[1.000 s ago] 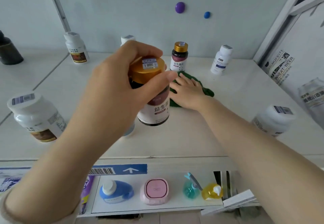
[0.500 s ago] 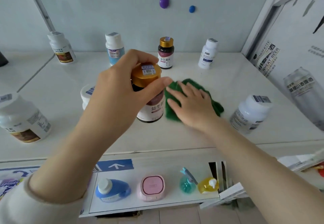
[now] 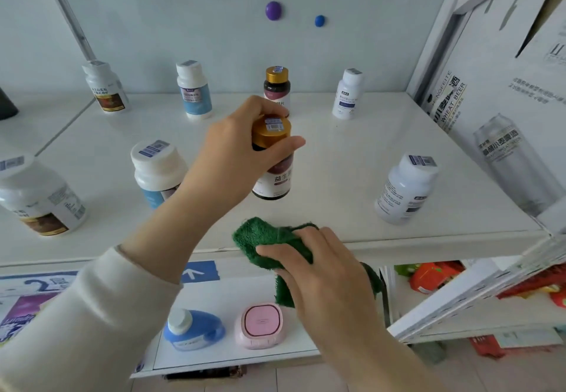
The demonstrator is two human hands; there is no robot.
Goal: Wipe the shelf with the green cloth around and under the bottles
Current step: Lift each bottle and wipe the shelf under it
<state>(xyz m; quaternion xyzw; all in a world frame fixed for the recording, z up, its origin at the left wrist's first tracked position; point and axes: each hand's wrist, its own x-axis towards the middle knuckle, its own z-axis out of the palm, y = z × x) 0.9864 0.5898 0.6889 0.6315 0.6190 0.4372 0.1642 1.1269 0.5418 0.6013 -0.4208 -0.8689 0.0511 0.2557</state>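
Note:
My left hand (image 3: pixel 239 152) grips a dark bottle with a gold cap (image 3: pixel 272 161) by its top, in the middle of the white shelf (image 3: pixel 352 152). Whether the bottle's base touches the shelf I cannot tell. My right hand (image 3: pixel 327 272) holds the bunched green cloth (image 3: pixel 269 241) at the shelf's front edge, part of it hanging below the edge. Other bottles stand around: a second gold-capped one (image 3: pixel 277 85) at the back, white ones at the back (image 3: pixel 194 91) (image 3: pixel 349 94) (image 3: pixel 105 88), and larger white ones at the left (image 3: pixel 157 171) (image 3: pixel 39 195) and right (image 3: pixel 404 189).
A white beer carton (image 3: pixel 505 100) leans along the shelf's right side. Below the shelf sit a blue bottle (image 3: pixel 193 329) and a pink box (image 3: pixel 260 324). Red packages (image 3: pixel 428 275) lie on a lower right shelf. A metal post (image 3: pixel 70 20) rises at the back left.
My right hand pulled the green cloth from beside the gold-capped bottle back to the shelf's front edge and bunched it. My left hand kept hold of the bottle.

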